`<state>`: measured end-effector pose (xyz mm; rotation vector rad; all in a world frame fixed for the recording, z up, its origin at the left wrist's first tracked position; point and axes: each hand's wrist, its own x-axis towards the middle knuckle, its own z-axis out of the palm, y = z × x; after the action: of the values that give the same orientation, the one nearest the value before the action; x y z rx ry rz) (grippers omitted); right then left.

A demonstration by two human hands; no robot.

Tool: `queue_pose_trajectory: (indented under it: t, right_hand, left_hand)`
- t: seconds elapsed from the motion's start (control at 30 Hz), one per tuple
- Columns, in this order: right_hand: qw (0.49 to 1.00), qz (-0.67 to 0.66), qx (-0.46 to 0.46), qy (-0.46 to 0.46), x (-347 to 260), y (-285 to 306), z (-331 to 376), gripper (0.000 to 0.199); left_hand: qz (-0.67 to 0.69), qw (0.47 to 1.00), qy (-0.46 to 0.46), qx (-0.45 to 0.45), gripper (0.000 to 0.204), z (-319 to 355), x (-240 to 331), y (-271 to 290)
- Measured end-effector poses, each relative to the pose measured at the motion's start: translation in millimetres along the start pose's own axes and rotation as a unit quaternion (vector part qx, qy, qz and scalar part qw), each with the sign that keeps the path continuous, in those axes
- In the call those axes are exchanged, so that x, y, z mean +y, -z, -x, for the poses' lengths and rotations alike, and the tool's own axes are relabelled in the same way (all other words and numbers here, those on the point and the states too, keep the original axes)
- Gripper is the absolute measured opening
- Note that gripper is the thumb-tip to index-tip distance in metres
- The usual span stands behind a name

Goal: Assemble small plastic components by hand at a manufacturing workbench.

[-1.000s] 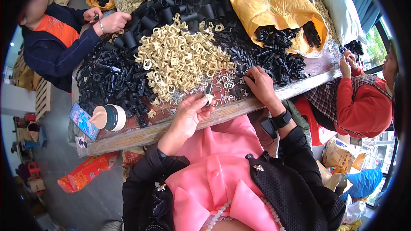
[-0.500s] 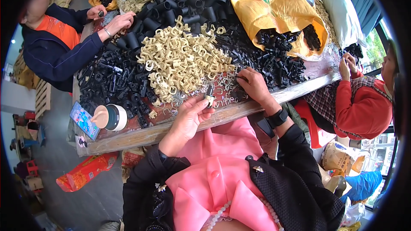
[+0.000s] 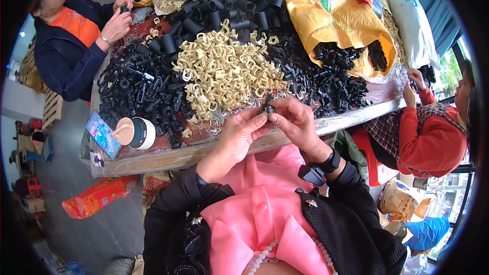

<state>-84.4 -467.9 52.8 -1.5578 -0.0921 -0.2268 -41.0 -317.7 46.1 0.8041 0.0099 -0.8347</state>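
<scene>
In front of my chest, above the table's near edge, both hands meet at a small black plastic fitting (image 3: 268, 106). My left hand (image 3: 238, 135) pinches it between thumb and fingertips. From the other side my right hand (image 3: 298, 125) closes its thumb and fingers on the same piece; any smaller part between them is hidden. Just beyond lies a heap of cream plastic clips (image 3: 224, 74). Loose U-shaped metal clips (image 3: 216, 116) are scattered along the heap's near side.
Black fittings (image 3: 145, 89) pile up left, black tubes (image 3: 229, 7) behind, and a yellow sack (image 3: 336, 15) spills black parts at right. A phone (image 3: 103, 135) and a lidded cup (image 3: 140, 132) stand near the left corner. Co-workers (image 3: 76, 35) (image 3: 428, 127) handle parts on both sides.
My right hand has left the metal clips and come over to the fitting in my left hand. The left hand has moved slightly right and up. The left co-worker's hands have drawn together.
</scene>
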Motion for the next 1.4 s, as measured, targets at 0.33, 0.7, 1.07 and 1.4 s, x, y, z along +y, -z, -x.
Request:
queue_pose_trajectory:
  t: [0.33,0.7,1.07,1.4]
  right_hand:
    - [0.868,0.388,-0.021,0.31,1,7,0,0.035]
    - [0.896,0.386,0.032,0.218,-6,37,-76,0.013]
    - [0.821,0.564,0.087,0.022,91,73,-258,0.037]
    - [0.853,0.502,0.131,0.051,67,74,-238,0.038]
  left_hand:
    - [-0.016,0.997,0.057,-0.05,0.02,6,2,0]
    - [-0.179,0.982,-0.047,-0.045,0.028,-10,15,30]
    - [-0.253,0.964,-0.068,0.048,0.024,15,17,46]
    - [-0.202,0.971,-0.092,0.085,0.024,8,33,36]
